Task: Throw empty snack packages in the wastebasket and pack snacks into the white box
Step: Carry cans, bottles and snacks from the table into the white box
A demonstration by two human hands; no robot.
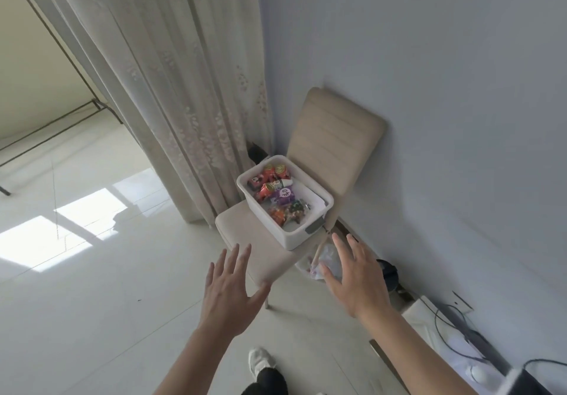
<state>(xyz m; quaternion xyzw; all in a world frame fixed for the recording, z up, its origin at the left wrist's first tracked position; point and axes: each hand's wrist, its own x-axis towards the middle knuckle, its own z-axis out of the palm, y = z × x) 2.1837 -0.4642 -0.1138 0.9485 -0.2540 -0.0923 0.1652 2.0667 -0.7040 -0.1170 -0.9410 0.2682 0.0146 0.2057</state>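
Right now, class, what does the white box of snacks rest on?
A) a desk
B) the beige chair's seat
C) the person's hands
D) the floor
B: the white box sits on the seat of the beige chair, while the left hand and right hand hover open, apart from it.

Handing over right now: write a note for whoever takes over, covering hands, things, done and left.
Left hand: open, empty, in front of the chair.
Right hand: open, empty, in front of the wastebasket.
White box stands on the chair seat with snacks in it.
Wastebasket is on the floor beside the chair, partly hidden by the right hand.
Done: snacks are boxed; no loose package shows on the seat.
Left: check out of view for more.
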